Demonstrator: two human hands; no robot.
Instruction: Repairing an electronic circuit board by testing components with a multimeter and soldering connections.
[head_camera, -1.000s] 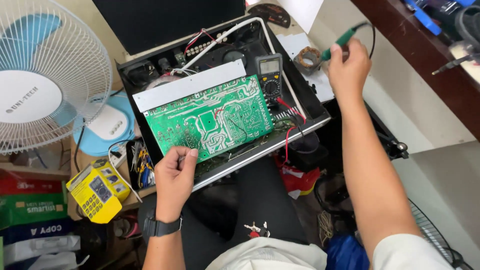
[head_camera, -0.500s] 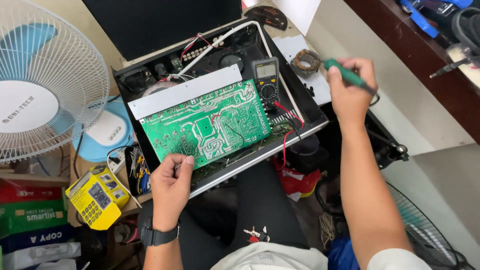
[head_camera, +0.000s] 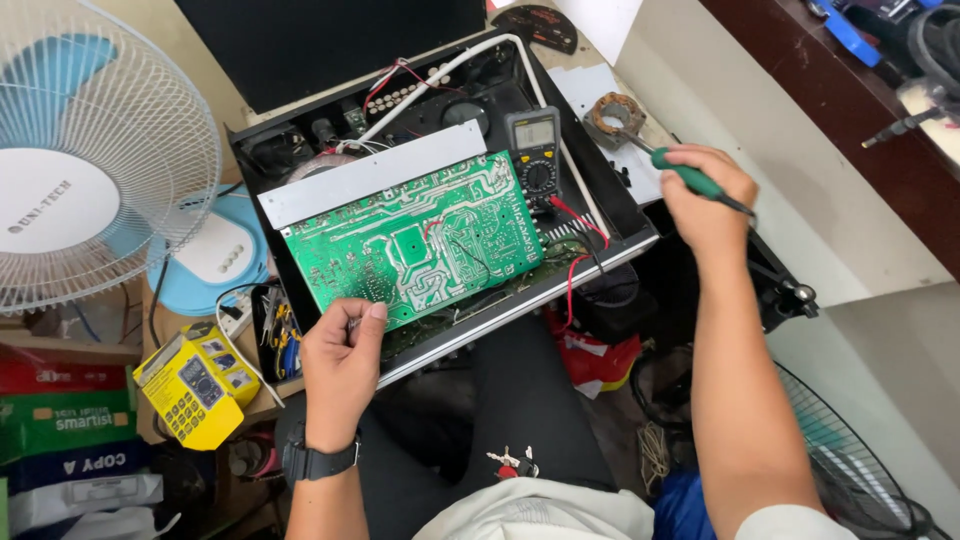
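Observation:
A green circuit board (head_camera: 420, 245) lies tilted over an open black metal chassis (head_camera: 600, 215) on my lap. My left hand (head_camera: 342, 365) pinches the board's near edge. My right hand (head_camera: 708, 195) is closed around a green-handled soldering iron (head_camera: 690, 180), whose tip points toward a ring-shaped stand (head_camera: 613, 113) at the right of the chassis. A dark multimeter (head_camera: 534, 158) with red and black leads rests inside the chassis beside the board.
A white and blue desk fan (head_camera: 95, 170) stands at the left. A yellow box (head_camera: 195, 385) sits on the shelf below it, above stacked cartons (head_camera: 65, 440). A fan grille (head_camera: 855, 450) lies at the lower right. A dark wooden bench (head_camera: 850, 90) runs along the upper right.
My right hand has drawn the soldering iron back from the far right and lower, toward the chassis edge. My left hand stays on the board's near edge.

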